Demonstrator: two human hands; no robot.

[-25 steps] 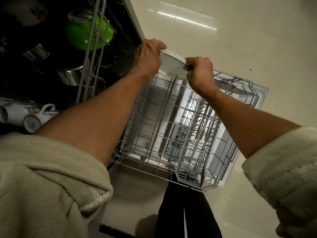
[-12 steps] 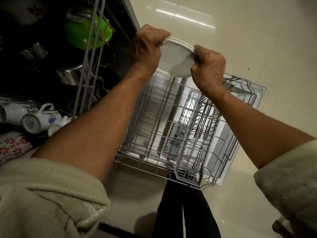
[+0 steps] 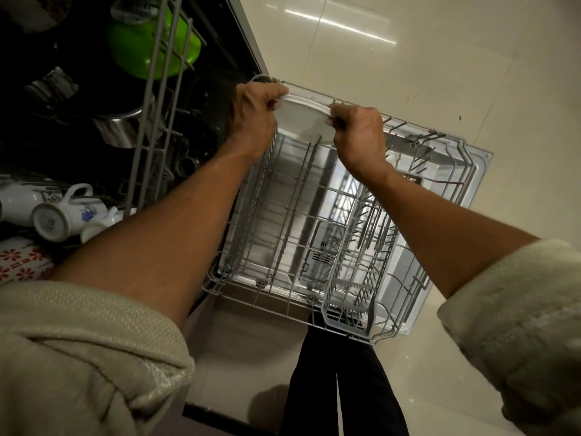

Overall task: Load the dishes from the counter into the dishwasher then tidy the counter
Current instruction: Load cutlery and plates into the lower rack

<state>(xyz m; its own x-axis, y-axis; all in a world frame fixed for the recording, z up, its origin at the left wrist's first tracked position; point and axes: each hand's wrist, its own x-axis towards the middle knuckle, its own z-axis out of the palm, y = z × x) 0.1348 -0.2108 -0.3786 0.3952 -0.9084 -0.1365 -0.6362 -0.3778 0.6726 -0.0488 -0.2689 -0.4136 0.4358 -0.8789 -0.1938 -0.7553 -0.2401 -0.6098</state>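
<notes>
— How far along were you?

— Early, I'd judge. The lower rack [image 3: 317, 234] was pulled out and bare but for the white plate [image 3: 303, 122] at its far end. My left hand [image 3: 253, 116] and right hand [image 3: 356, 132] each pinched its rim. The counter was out of view.

— How did it sit?

— On edge, nearly upright, lower rim among the tines, its width spanning hand to hand and a face toward me.

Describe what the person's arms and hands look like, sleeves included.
Both forearms are bare. The left hand and right hand wear no gloves, and no rings or watch show. Each arm has a pale beige sleeve of thick, textured knit pushed up toward the elbow: the left sleeve and the right sleeve.
</notes>
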